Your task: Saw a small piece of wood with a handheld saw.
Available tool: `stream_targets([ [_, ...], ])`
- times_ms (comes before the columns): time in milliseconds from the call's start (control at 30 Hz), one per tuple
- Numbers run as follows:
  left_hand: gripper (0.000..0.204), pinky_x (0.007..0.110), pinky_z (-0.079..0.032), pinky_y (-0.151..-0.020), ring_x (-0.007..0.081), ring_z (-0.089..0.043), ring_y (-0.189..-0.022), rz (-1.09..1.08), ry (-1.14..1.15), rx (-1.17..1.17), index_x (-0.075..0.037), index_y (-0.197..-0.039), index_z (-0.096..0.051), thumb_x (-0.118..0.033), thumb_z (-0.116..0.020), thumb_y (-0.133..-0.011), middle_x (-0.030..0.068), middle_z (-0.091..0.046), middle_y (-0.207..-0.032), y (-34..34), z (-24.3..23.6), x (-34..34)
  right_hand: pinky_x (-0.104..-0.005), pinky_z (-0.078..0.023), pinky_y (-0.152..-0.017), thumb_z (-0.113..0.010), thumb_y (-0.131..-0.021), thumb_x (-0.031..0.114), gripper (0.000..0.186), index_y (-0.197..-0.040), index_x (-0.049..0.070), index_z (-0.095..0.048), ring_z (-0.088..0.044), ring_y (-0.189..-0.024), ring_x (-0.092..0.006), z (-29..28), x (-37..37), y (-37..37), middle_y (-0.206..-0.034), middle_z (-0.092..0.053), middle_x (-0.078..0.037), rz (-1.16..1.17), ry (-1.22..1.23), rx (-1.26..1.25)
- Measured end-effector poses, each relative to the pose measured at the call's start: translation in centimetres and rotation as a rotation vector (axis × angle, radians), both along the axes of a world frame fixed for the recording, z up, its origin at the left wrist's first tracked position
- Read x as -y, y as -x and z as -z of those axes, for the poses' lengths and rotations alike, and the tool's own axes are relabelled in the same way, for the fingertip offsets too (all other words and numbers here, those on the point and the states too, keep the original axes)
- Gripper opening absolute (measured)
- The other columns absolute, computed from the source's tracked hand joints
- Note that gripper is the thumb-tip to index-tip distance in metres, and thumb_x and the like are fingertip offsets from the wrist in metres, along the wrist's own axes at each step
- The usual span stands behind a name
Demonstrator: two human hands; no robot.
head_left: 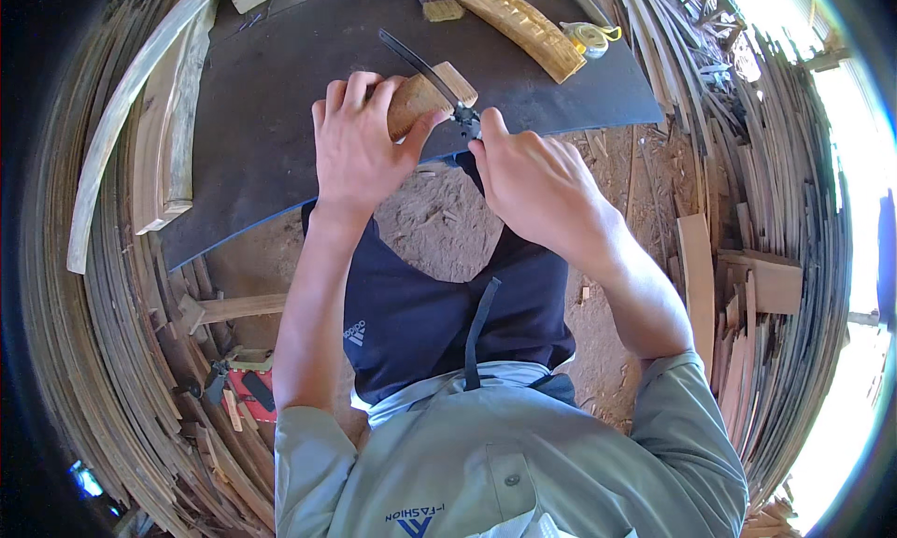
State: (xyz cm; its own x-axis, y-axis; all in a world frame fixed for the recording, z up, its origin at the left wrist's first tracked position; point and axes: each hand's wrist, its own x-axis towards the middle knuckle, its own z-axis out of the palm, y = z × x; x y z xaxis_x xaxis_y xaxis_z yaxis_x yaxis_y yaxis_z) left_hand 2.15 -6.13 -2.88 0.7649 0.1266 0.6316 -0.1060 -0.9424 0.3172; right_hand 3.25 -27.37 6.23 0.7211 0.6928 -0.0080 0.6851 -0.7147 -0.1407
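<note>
At the near part of a dark worktop, my left hand is closed around a small rectangular wooden block, thumb along its near side. My right hand grips a tool with a long, narrow dark blade that slants across the block toward the upper left, with a black fitting at its base beside my thumb; the handle is mostly hidden by my fingers. Beyond the block lie a yellow-handled paintbrush, a carved yellowish wooden piece and a tape measure.
Long pale timbers lie along the worktop's left end. Stacked wooden strips line both sides. Below are my legs and a dirt floor with scraps. A red and black object sits at lower left among wood offcuts.
</note>
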Motion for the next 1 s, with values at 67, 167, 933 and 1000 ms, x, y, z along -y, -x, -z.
stream_targets([
  [67, 0.052, 0.047, -0.047, -0.095, 0.0288, -0.062, -0.112, 0.006, -0.004, 0.0, -0.011, -0.119, -0.078, -0.052, -0.085, -0.088, 0.0047, -0.066, -0.115, 0.0, 0.0, 0.0, -0.0563, -0.055, -0.057, -0.055, -0.114, 0.024, 0.028, -0.107, -0.003, -0.052, -0.07, -0.062, -0.0465, 0.3, -0.1, -0.1, -0.062, -0.065, -0.023, 0.022, -0.044, 0.032],
  [167, 0.052, 0.047, -0.047, -0.095, 0.0291, -0.063, -0.111, 0.007, -0.001, 0.0, -0.01, -0.119, -0.078, -0.053, -0.085, -0.088, 0.0052, -0.066, -0.115, 0.1, 0.1, 0.0, -0.0562, -0.055, -0.058, -0.055, -0.114, 0.024, 0.028, -0.106, -0.003, -0.052, -0.07, -0.061, -0.0466, 0.6, -0.3, -0.2, -0.062, -0.065, -0.023, 0.058, -0.009, -0.001],
  [933, 0.052, 0.046, -0.048, -0.092, 0.0287, -0.063, -0.106, 0.028, -0.032, 0.045, -0.006, -0.115, -0.078, -0.051, -0.082, -0.09, 0.0073, -0.066, -0.111, -0.1, 0.4, -0.1, -0.059, -0.056, -0.061, -0.055, -0.113, 0.023, 0.027, -0.109, -0.004, -0.053, -0.072, -0.069, -0.0487, -1.0, -0.7, 0.5, -0.069, -0.069, -0.027, 0.104, 0.048, -0.03],
  [1000, 0.052, 0.046, -0.048, -0.092, 0.0288, -0.063, -0.106, 0.011, -0.043, 0.035, -0.005, -0.114, -0.079, -0.051, -0.083, -0.09, 0.0078, -0.066, -0.111, -0.1, 0.4, -0.1, -0.0614, -0.054, -0.066, -0.057, -0.113, 0.024, 0.026, -0.113, -0.001, -0.052, -0.071, -0.074, -0.0519, -1.4, -0.9, 0.6, -0.073, -0.068, -0.03, 0.108, 0.03, -0.034],
])
